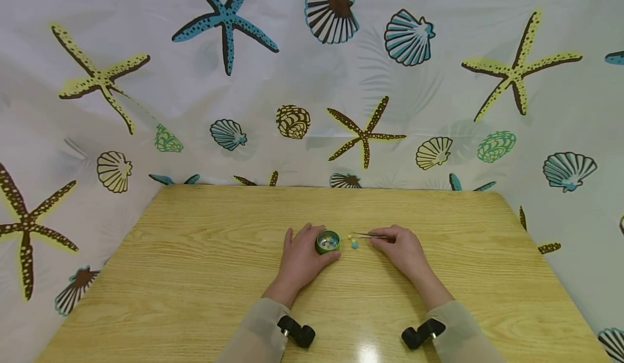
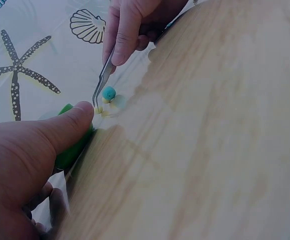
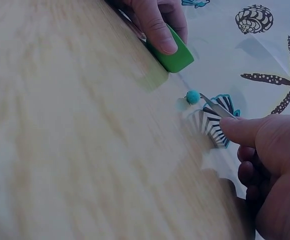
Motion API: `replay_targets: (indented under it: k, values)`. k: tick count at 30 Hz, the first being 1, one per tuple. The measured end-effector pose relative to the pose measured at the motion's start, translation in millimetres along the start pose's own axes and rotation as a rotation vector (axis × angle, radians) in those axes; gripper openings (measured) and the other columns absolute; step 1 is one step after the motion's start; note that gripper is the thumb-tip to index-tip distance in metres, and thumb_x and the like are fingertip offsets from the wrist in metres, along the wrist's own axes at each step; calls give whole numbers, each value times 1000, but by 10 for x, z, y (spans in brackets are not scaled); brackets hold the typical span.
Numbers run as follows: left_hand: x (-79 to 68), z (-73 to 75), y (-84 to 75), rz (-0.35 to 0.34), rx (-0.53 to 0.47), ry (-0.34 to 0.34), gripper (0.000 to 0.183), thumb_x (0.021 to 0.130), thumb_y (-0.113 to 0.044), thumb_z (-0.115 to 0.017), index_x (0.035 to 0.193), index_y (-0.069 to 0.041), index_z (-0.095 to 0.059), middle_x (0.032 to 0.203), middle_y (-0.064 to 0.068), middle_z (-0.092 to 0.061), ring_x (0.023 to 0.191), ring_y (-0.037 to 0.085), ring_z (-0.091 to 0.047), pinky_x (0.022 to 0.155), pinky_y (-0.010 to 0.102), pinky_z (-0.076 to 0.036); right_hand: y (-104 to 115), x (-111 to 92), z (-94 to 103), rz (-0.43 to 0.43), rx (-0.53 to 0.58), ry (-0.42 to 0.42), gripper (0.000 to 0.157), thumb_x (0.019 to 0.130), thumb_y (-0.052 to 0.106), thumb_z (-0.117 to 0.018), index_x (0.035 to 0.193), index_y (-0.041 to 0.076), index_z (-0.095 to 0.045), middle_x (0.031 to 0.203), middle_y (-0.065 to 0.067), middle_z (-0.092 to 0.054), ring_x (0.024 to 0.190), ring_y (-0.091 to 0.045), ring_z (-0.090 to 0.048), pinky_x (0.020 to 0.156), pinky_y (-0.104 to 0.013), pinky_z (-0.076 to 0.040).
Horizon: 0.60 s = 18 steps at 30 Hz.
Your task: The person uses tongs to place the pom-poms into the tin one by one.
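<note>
My left hand (image 1: 303, 255) holds a small round green tin (image 1: 318, 246) standing on the table, thumb and fingers around its side. Several small blue, yellow and pale balls (image 1: 329, 241) lie inside it. From the right, my right hand (image 1: 402, 248) pinches metal tweezers (image 1: 370, 236) between thumb and fingers, their tips pointing left. Right at those tips is a small yellow ball (image 2: 99, 110), just beside the tin. A blue ball (image 1: 354, 245) sits close by, with another pale yellow piece next to it in the left wrist view. In the right wrist view the green tin hides its contents.
The wooden table (image 1: 205, 276) spreads out around both hands. A white cloth (image 1: 292, 81) printed with starfish and shells hangs behind the table and along its sides. Black wrist camera mounts (image 1: 296, 331) sit on both sleeves.
</note>
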<state>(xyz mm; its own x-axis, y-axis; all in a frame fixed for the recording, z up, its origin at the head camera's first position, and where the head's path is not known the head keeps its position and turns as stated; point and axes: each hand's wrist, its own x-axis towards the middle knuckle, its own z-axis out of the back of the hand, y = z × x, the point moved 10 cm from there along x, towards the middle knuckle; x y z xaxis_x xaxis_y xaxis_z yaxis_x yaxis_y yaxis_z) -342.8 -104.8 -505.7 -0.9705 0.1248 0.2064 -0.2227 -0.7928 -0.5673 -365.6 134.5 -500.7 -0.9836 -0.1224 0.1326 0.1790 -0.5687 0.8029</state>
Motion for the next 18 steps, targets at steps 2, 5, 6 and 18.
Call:
replay_targets:
  k: [2, 5, 6, 18]
  values:
    - [-3, 1, -4, -4, 2, -3, 73, 94, -47, -90, 151, -8, -65, 152, 15, -66, 155, 37, -46, 133, 66, -11, 0, -1, -2, -1, -6, 0, 19, 102, 17, -83, 120, 14, -88, 98, -1, -74, 85, -17, -62, 77, -35, -50]
    - [-5, 5, -8, -11, 4, -8, 73, 94, -47, -90, 151, -8, -65, 152, 15, -66, 155, 37, -47, 133, 66, -11, -2, -2, -8, 1, -20, 0, 19, 102, 18, -83, 120, 15, -88, 98, 0, -75, 85, -16, -62, 76, -35, -51]
    - [-6, 6, -9, -12, 4, -9, 73, 94, -47, -90, 151, -7, -66, 151, 15, -66, 155, 37, -47, 133, 66, -11, -5, 0, -11, 1, -25, 0, 19, 102, 18, -84, 119, 15, -88, 99, 0, -75, 85, -16, -63, 76, -35, -51]
    - [-14, 19, -20, -9, 0, -11, 74, 93, -46, -91, 151, -7, -66, 151, 15, -66, 155, 37, -47, 133, 66, -11, -16, -7, -9, 8, -33, -9, 17, 102, 17, -83, 117, 15, -88, 97, 0, -74, 84, -17, -62, 76, -36, -51]
